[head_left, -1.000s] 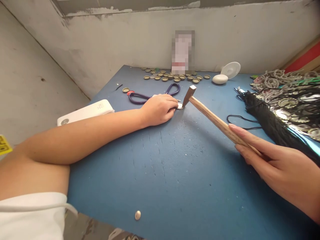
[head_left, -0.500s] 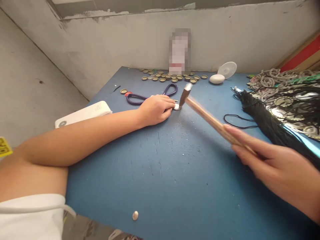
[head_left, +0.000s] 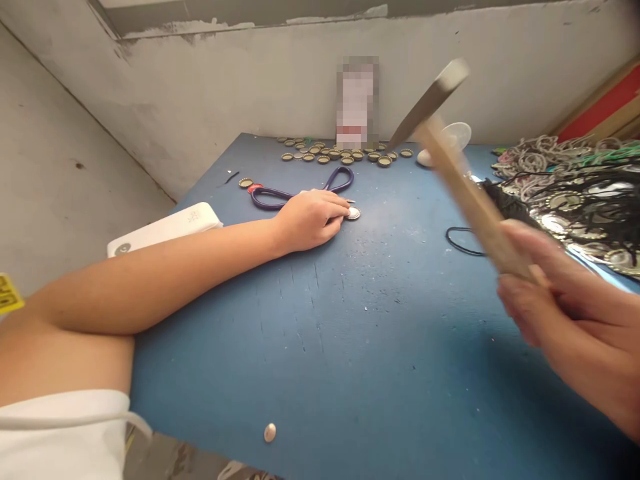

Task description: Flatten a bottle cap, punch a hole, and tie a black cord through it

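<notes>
My left hand (head_left: 313,220) rests on the blue table (head_left: 350,373), its fingertips closed on the edge of a bottle cap (head_left: 353,213) lying flat. Purple-handled scissors (head_left: 273,199) lie partly under that hand, with a tip showing beyond the fingers. On the right, my right hand (head_left: 565,307) grips the wooden handle of a hammer (head_left: 470,187). The hammer's metal head is raised in the air, up and to the right of the cap, and is slightly blurred.
Several bottle caps (head_left: 347,161) lie by the wall. Black cords and finished-looking cap pieces (head_left: 590,213) are heaped at the right. A white device (head_left: 165,229) lies beyond my left forearm. A small oval piece (head_left: 270,433) sits near the front edge, a white round container (head_left: 425,158) at the back.
My right hand has lifted the hammer up and to the right, away from the cap. My left hand has stayed in place at the cap.
</notes>
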Demonstrator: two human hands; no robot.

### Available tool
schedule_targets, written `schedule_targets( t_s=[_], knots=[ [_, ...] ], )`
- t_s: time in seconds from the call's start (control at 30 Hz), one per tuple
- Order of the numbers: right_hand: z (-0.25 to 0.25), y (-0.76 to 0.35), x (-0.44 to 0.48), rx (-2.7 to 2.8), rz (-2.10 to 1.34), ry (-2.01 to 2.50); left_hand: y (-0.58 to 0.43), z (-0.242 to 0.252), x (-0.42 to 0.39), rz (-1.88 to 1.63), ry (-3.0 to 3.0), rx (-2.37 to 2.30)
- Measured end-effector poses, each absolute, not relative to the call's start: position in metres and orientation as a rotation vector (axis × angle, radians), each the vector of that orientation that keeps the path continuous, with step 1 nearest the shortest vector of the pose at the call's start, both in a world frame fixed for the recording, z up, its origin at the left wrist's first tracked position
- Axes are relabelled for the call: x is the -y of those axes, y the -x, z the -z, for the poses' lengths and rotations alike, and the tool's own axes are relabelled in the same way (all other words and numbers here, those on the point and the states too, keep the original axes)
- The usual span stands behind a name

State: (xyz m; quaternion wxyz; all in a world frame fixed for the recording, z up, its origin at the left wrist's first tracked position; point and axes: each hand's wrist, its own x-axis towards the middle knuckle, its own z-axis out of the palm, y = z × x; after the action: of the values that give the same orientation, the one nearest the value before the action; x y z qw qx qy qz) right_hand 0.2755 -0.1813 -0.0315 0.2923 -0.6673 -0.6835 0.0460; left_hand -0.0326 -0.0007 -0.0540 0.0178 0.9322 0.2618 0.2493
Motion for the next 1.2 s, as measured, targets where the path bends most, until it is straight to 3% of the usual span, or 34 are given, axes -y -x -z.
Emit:
schedule_targets(
  t_s=[0.33,0.53,0.8,1.1,1.2],
  knots=[
    [0.025,-0.264,0.174,1.883,-0.347,1.829,0.031,0.051,0.004,-0.753,-2.97,-0.868],
    [0.02,-0.257,0.187,1.657,-0.21,1.741,0.032,0.052,0.001,-0.77,-2.989,-0.816],
    [0.034,-0.264,0.171,2.017,-0.295,1.67,0.03,0.048,0.007,-0.834,-3.054,-0.844],
    [0.021,-0.257,0.184,1.65,-0.204,1.777,0.032,0.052,0.003,-0.817,-2.97,-0.754],
    [0.027,-0.261,0.178,1.921,-0.363,1.74,0.031,0.051,0.005,-0.78,-2.989,-0.796]
  ],
)
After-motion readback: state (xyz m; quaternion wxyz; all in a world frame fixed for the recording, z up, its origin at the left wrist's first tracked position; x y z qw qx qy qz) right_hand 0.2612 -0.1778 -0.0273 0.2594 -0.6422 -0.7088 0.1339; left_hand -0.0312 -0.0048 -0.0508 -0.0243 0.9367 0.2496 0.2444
